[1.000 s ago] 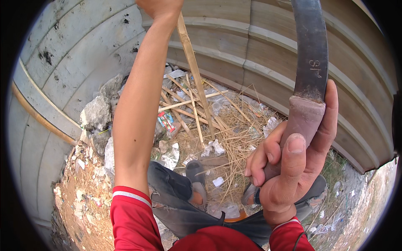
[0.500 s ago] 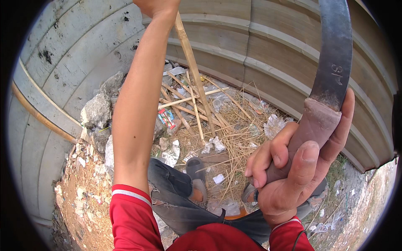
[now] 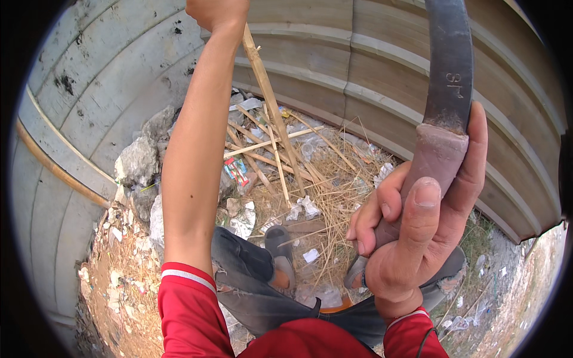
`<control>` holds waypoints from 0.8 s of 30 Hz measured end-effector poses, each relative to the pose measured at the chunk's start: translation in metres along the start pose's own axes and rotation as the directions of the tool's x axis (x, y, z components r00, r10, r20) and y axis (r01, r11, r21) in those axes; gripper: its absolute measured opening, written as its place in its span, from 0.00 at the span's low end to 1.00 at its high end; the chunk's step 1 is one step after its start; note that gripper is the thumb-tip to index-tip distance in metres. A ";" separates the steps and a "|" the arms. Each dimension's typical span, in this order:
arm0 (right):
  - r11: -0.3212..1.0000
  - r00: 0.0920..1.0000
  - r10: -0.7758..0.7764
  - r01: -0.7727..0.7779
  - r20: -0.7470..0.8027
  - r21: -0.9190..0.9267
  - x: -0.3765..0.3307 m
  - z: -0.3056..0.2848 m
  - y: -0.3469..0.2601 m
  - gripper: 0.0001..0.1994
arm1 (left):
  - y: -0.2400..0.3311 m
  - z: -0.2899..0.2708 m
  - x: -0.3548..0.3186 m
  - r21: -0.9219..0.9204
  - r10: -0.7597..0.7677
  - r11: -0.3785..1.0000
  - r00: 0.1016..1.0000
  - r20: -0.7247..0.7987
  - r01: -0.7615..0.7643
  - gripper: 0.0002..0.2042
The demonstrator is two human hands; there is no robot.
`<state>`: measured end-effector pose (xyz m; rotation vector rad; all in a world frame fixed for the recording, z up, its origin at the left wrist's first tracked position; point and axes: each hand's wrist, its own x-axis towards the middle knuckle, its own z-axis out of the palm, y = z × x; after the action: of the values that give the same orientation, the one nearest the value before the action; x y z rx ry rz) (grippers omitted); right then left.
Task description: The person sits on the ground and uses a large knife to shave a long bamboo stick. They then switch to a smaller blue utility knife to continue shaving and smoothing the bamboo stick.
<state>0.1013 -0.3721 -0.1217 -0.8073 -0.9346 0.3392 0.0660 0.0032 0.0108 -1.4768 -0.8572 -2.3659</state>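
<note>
My left hand (image 3: 218,14), arm stretched up at the top edge, is closed around the upper end of a long split bamboo stick (image 3: 272,98). The stick slants down, its lower end among other sticks on the ground. A small stub juts from its side near the top. On the right, my right hand (image 3: 421,232) grips a machete by its brownish wrapped handle (image 3: 437,156), thumb lying along it. The dark, slightly curved machete blade (image 3: 449,65) points upward and runs out of view at the top. It is apart from the stick.
Cut bamboo pieces (image 3: 280,156), straw (image 3: 334,209) and litter cover the ground before my feet. Grey rubble (image 3: 137,161) lies at left. Corrugated metal sheets (image 3: 388,65) rise ahead, a pale wall (image 3: 119,65) at left. An orange object (image 3: 337,305) shows between my legs.
My right hand and the machete have shifted left and slightly up, toward the stick. My left hand and the top of the stick have moved slightly left.
</note>
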 end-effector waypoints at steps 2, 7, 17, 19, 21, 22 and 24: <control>0.950 0.968 0.191 -0.140 0.165 -0.278 -0.013 -0.017 0.026 0.31 | 0.008 0.020 -0.037 -0.046 -0.123 0.991 0.991 0.056 0.126 0.20; 0.911 0.902 0.386 -0.339 0.192 -0.236 -0.021 -0.024 0.009 0.31 | -0.003 0.009 -0.021 -0.045 -0.103 0.994 0.994 0.022 0.104 0.19; 0.897 0.931 0.259 -0.133 0.258 -0.421 -0.027 -0.016 0.020 0.32 | 0.007 0.007 -0.026 -0.050 -0.137 0.989 0.988 0.076 0.141 0.18; 0.803 0.826 0.484 -0.287 0.290 -0.523 -0.055 -0.039 0.071 0.31 | 0.003 0.005 -0.025 -0.090 -0.157 0.982 0.983 0.098 0.165 0.18; 0.764 0.790 0.581 -0.444 0.198 -0.468 -0.059 -0.055 0.082 0.30 | -0.004 -0.004 -0.013 -0.151 -0.169 0.971 0.979 0.115 0.185 0.17; 0.733 0.738 0.656 -0.572 0.158 -0.370 -0.053 -0.055 0.063 0.30 | -0.014 -0.012 -0.017 -0.168 -0.188 0.963 0.973 0.135 0.209 0.17; 0.767 0.766 0.638 -0.623 0.081 -0.156 -0.040 -0.041 0.036 0.29 | -0.026 -0.015 -0.013 -0.181 -0.190 0.959 0.969 0.157 0.218 0.17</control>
<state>0.1150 -0.3907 -0.1856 -1.2225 -0.7817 0.9464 0.0486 0.0136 -0.0146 -1.7222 -0.8660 -2.5887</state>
